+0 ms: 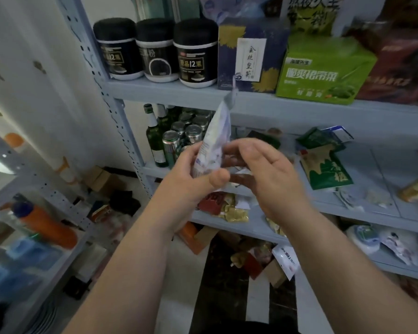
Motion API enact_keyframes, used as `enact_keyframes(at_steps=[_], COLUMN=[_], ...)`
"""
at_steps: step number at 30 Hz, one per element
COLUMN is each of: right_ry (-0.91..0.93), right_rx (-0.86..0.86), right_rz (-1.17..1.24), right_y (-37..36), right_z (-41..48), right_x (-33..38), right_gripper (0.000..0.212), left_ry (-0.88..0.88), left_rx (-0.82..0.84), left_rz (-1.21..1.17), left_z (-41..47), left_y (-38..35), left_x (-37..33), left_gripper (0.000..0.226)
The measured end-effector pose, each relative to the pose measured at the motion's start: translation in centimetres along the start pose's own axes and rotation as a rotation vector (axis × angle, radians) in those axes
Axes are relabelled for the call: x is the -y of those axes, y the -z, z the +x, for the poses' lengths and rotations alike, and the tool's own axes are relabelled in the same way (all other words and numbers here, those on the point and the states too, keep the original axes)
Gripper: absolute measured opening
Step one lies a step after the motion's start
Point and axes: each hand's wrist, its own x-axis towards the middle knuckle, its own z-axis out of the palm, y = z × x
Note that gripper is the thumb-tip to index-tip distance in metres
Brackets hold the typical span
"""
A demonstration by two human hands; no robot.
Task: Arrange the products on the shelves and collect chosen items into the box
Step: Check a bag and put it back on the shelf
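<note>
My left hand (191, 174) grips the lower part of a white and pale purple pouch (215, 138), which stands upright in front of the grey metal shelf unit (299, 109). Its sealed top reaches the edge of the upper shelf. My right hand (263, 172) hovers just right of the pouch with fingers loosely spread; the fingertips are near the pouch, and whether they touch it I cannot tell. On the floor below lies an open cardboard box (258, 261) with several packets in it.
Three black jars (155, 49), a dark blue box (249, 56) and a green box (323, 68) stand on the upper shelf. Green bottles and cans (174, 138) fill the middle shelf's left; green packets (326, 169) lie to the right. A second rack (65, 251) at left holds an orange bottle (44, 222).
</note>
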Motion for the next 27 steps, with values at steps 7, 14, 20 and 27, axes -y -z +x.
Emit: enact_keyframes(at_steps=[7,14,20,27], right_ry=[0.296,0.342,0.357,0.563], right_rx=[0.112,0.361,0.592,0.212], right_rz=[-0.851,-1.040,-0.978,-1.234], right_y=[7.9,14.8,19.7,26.0], right_z=[3.4,7.5,10.3,15.2], right_x=[3.5,10.9,16.4,20.4], right_gripper=[0.077,0.088,0.040,0.020], left_ry=[0.069,-0.036,-0.265,-0.475], left_rx=[0.008,-0.067,-0.134,-0.271], left_rz=[-0.325,-0.134,0.221,0.455], left_z=[2.5,5.8,8.7,13.7], left_y=[-4.0,-8.8,-13.7,-18.8], left_x=[-0.9,-3.3,-7.9,-15.1], left_gripper=[0.050,0.050,0.030,0.036])
